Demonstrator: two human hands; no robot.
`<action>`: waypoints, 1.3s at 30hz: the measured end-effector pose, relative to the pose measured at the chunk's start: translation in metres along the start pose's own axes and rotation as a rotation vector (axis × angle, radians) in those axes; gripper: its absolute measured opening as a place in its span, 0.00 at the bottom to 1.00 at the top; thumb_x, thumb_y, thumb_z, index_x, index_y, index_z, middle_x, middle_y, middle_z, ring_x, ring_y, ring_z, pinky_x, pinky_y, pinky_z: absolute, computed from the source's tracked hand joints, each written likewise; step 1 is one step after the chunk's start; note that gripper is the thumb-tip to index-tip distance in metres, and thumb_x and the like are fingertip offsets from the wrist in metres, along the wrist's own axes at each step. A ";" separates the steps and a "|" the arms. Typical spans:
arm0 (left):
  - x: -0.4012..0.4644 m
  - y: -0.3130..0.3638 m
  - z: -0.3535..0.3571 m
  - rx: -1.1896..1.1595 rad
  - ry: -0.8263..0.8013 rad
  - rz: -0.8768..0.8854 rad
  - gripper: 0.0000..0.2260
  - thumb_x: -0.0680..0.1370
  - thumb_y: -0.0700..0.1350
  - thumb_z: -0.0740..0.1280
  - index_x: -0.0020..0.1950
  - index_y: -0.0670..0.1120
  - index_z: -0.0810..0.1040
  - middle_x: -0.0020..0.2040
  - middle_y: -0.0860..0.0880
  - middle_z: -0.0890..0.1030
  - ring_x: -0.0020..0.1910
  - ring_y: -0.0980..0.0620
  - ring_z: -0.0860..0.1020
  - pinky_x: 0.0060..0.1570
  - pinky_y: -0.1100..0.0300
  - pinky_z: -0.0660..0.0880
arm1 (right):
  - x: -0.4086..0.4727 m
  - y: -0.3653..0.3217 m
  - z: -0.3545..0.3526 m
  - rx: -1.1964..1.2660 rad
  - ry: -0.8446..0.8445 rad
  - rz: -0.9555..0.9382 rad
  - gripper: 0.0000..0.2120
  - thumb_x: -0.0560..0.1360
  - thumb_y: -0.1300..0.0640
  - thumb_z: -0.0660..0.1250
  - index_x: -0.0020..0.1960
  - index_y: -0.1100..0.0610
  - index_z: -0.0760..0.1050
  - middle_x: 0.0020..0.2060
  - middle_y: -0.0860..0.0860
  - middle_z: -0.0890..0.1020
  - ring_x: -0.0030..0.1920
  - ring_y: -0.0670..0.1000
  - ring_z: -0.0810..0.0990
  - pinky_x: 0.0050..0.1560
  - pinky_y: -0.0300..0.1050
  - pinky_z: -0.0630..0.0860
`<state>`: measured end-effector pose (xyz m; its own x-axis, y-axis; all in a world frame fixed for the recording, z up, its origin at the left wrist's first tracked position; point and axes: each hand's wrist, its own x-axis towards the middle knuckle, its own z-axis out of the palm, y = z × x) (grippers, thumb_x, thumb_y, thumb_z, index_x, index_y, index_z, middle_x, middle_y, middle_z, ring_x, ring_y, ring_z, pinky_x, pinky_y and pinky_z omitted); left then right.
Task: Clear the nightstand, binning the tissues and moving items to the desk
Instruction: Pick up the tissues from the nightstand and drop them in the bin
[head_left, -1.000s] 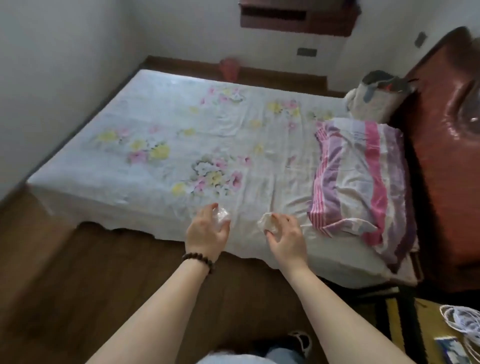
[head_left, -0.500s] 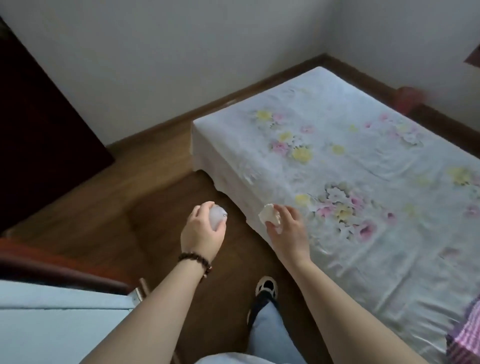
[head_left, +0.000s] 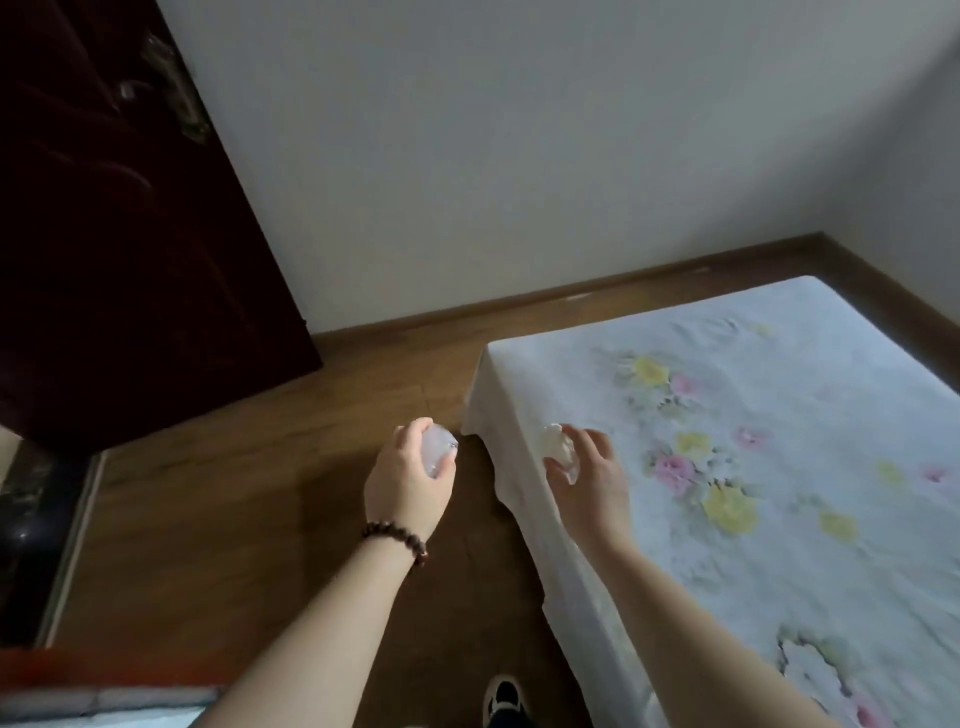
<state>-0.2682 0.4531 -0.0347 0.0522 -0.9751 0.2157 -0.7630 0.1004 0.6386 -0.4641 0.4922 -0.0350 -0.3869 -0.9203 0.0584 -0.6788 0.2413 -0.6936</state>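
Here, your left hand (head_left: 408, 478) gripped a pale crumpled tissue (head_left: 438, 451), fingers curled round it, your right hand (head_left: 587, 480) pinched a white tissue wad (head_left: 558, 447), above the flowered bed's (head_left: 779, 415) corner.

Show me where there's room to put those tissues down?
Bare floor lies between the dark door and the bed. The bed's flowered top is bare too. Both hands are full: the left and right each hold a tissue.
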 end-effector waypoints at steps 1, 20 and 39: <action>0.016 0.000 0.001 0.012 0.011 -0.007 0.17 0.73 0.48 0.70 0.60 0.46 0.75 0.54 0.47 0.80 0.49 0.46 0.79 0.43 0.57 0.75 | 0.019 -0.005 0.004 -0.001 -0.010 -0.010 0.18 0.75 0.54 0.66 0.64 0.49 0.72 0.62 0.49 0.73 0.57 0.53 0.74 0.51 0.41 0.69; 0.371 -0.122 0.033 -0.016 0.063 -0.018 0.17 0.71 0.47 0.73 0.58 0.45 0.76 0.52 0.46 0.79 0.48 0.47 0.78 0.41 0.58 0.76 | 0.326 -0.125 0.196 0.070 -0.058 -0.063 0.19 0.74 0.54 0.67 0.65 0.49 0.71 0.63 0.49 0.72 0.58 0.51 0.73 0.51 0.41 0.72; 0.724 -0.061 0.191 0.003 -0.236 0.323 0.19 0.73 0.50 0.70 0.62 0.45 0.75 0.56 0.47 0.79 0.52 0.47 0.78 0.47 0.55 0.77 | 0.629 -0.117 0.234 0.066 0.257 0.213 0.21 0.70 0.59 0.71 0.62 0.52 0.74 0.58 0.51 0.75 0.55 0.52 0.74 0.48 0.44 0.71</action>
<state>-0.3066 -0.2966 -0.0582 -0.3400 -0.9120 0.2294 -0.7175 0.4093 0.5636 -0.4819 -0.1866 -0.0851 -0.6665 -0.7412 0.0805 -0.5271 0.3921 -0.7539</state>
